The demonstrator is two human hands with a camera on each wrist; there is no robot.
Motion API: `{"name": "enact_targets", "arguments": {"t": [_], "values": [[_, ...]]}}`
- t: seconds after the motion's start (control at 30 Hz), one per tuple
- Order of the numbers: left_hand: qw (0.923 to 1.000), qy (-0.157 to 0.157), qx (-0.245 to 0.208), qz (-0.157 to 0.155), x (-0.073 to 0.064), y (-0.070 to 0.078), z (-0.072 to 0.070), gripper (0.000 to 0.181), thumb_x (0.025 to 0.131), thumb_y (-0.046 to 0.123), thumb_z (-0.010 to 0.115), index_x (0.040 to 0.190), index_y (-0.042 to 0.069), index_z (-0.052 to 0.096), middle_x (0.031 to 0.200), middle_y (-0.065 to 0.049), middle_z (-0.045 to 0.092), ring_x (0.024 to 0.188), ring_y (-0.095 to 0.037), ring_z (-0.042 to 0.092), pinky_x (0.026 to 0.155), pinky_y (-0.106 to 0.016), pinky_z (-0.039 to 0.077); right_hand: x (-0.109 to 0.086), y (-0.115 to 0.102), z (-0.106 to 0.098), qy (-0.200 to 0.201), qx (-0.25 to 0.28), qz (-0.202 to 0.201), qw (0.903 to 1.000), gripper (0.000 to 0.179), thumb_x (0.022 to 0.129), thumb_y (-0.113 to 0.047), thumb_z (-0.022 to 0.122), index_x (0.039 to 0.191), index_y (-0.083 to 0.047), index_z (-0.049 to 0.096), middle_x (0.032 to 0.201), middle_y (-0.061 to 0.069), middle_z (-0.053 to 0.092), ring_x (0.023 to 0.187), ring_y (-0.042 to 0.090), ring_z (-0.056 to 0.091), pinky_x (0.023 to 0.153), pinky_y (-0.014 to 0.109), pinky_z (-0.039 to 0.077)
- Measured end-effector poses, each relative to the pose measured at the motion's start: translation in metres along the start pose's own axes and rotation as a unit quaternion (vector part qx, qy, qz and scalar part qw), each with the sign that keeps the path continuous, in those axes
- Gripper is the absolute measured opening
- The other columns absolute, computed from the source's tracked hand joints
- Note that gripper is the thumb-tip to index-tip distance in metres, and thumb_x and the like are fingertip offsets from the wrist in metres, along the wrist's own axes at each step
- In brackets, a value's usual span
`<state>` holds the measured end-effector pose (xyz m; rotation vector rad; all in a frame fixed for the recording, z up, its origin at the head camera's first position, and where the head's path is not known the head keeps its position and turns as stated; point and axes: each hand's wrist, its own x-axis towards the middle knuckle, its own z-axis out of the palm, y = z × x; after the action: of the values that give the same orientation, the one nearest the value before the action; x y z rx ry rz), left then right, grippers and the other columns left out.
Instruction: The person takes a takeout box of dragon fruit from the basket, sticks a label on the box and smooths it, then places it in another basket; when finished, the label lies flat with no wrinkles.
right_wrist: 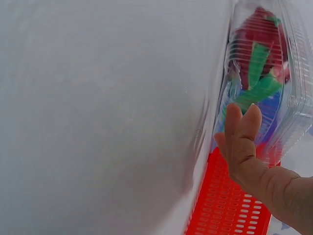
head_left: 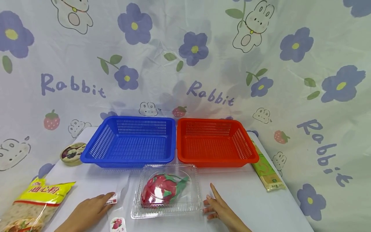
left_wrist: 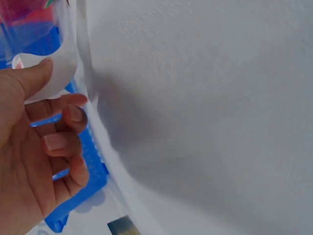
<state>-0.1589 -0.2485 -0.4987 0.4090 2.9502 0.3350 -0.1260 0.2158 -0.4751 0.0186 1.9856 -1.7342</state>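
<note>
The label (head_left: 111,200) lay to the left of the box (head_left: 195,192), near its left edge yet apart from it, and the left hand (head_left: 88,211) was on that same side. The left hand pinched the label between thumb and fingertips, its other fingers loosely curled in the left wrist view. The paper bent upward there; whether it was 1 piece with the pale strip (head_left: 124,190) curling toward the box could not be told. A 2nd label (head_left: 117,223), with a picture of red fruit, lay nearer the person.

The fruit (head_left: 157,190) sat inside the clear box, on the table (head_left: 261,214) in front of the 2 baskets. Its long axis ran roughly left to right, round red body toward the left hand, green tips toward the right hand (head_left: 222,209). The box also looked wider from side to side than from front to back, though the slanted view made that a cautious reading.

Of the 2 hands, the right was nearer to the box: it was just beside its right edge, released, gripping nothing, index finger extended. Whether its fingertips touched the plastic could not be told. Beyond the box, the blue basket (head_left: 127,162) stood left and the red basket (head_left: 217,162) right.
</note>
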Motion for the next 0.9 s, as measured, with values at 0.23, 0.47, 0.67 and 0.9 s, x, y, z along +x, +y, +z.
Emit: {"name": "enact_targets", "arguments": {"t": [0.23, 0.47, 0.67, 0.9], "values": [[0.9954, 0.021, -0.079, 0.05, -0.002, 0.001, -0.005, 0.026, 0.093, 0.028, 0.067, 0.115, 0.016, 0.068, 0.106, 0.002, 0.073, 0.091, -0.009, 0.068, 0.08, -0.04, 0.058, 0.0, 0.0, 0.0, 0.003, 0.005, 0.003, 1.0, 0.086, 0.104, -0.047, 0.044, 0.158, -0.004, -0.007, 0.12, 0.018, 0.052, 0.096, 0.02, 0.062, 0.083, 0.034, 0.055], [0.9548, 0.01, -0.263, 0.138, -0.003, 0.0, -0.007, 0.04, 0.095, 0.016, 0.066, 0.127, -0.006, 0.057, 0.102, 0.001, 0.071, 0.08, 0.008, 0.051, 0.068, -0.019, 0.053, 0.001, 0.0, -0.001, 0.015, 0.003, 0.011, 0.9998, 0.086, 0.103, -0.048, 0.044, 0.158, -0.004, -0.006, 0.119, 0.017, 0.056, 0.095, 0.02, 0.063, 0.082, 0.034, 0.055], [0.908, -0.062, -0.395, 0.126, -0.004, 0.001, -0.016, 0.055, 0.099, 0.009, 0.059, 0.135, -0.024, 0.034, 0.108, -0.014, 0.072, 0.087, 0.007, 0.06, 0.073, -0.017, 0.054, 0.0, -0.003, -0.003, 0.028, -0.004, 0.016, 0.9995, 0.089, 0.102, -0.051, 0.046, 0.158, -0.004, -0.005, 0.122, 0.018, 0.058, 0.097, 0.021, 0.065, 0.083, 0.036, 0.056], [0.8443, -0.085, -0.501, 0.171, -0.005, 0.002, -0.025, 0.049, 0.101, -0.001, 0.05, 0.149, 0.001, 0.039, 0.12, 0.013, 0.07, 0.1, 0.002, 0.065, 0.081, -0.016, 0.054, -0.005, -0.014, -0.009, 0.051, -0.016, 0.001, 0.9986, 0.087, 0.102, -0.05, 0.045, 0.159, -0.008, -0.006, 0.133, 0.026, 0.052, 0.104, 0.025, 0.065, 0.085, 0.035, 0.054]]}}
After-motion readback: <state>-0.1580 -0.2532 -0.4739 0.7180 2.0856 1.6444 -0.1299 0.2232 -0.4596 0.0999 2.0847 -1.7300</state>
